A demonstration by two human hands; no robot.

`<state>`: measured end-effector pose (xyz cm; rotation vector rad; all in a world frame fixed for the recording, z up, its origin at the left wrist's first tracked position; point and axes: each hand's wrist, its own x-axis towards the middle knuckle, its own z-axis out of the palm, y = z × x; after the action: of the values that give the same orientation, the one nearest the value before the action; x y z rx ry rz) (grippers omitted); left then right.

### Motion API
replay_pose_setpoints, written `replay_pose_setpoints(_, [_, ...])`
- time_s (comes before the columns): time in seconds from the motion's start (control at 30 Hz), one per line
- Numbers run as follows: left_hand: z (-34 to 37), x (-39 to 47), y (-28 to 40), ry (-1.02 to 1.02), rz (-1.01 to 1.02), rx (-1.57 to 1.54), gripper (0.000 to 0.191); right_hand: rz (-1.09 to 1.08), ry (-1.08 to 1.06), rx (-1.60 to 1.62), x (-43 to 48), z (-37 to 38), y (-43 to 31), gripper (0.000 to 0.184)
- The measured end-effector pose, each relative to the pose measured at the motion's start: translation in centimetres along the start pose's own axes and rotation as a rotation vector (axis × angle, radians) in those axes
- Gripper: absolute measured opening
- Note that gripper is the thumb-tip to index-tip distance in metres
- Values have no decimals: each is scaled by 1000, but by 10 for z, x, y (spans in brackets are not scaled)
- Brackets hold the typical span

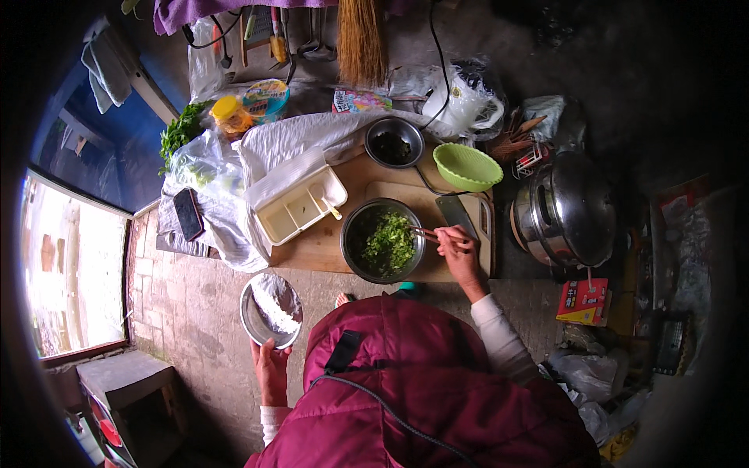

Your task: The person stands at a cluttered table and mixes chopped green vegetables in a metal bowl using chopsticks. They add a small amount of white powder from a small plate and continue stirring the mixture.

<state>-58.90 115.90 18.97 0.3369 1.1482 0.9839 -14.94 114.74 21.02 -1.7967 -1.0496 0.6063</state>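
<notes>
My left hand [271,364] grips the rim of a metal bowl of white powder [271,311], held off the table's front edge. Chopsticks [425,234] are in my right hand [458,253], their tips among chopped green leaves [391,243] in a dark-looking metal bowl [347,238] at the table's front edge. Just beyond my right hand, a cleaver [455,213] lies on a wooden cutting board [398,190]. A smaller metal bowl [370,140] with dark contents stands behind, beside a green plastic basket [470,168]. Left of the large bowl lies a sectioned container [301,205] with a small spoon [327,205].
A phone [188,214] rests on white cloth at the left, near a plastic bag [208,164] and leafy greens [181,133]. Yellow-lidded jar [229,114] stands behind. A large metal steamer pot [564,213] stands at the right. A black cord crosses the table's back.
</notes>
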Motion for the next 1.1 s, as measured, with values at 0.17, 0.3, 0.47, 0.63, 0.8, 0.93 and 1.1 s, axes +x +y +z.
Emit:
replay_pose_setpoints(0.17, [7,-5,5,-8,6,5,55,-39,-90,51,-17,23,-1,13])
replay_pose_setpoints(0.3, [11,-7,7,1,17,-3,55,-112,-275,77,-29,29,-14,8])
replay_pose_setpoints(0.47, [10,-4,7,-1,10,-16,55,-160,-109,-47,-17,14,-21,6])
replay_pose_setpoints(0.63, [11,-2,9,-62,28,-13,54,-176,-35,-168,-11,-1,-16,10])
replay_pose_setpoints(0.8, [16,-1,11,-31,6,1,53,-65,-119,-51,-27,7,-19,12])
replay_pose_setpoints(0.93, [17,-2,14,-89,17,43,47,-14,-139,50,-37,5,-27,9])
replay_pose_setpoints(1.1, [16,0,12,-12,-10,11,53,-83,-279,-86,-28,3,-31,8])
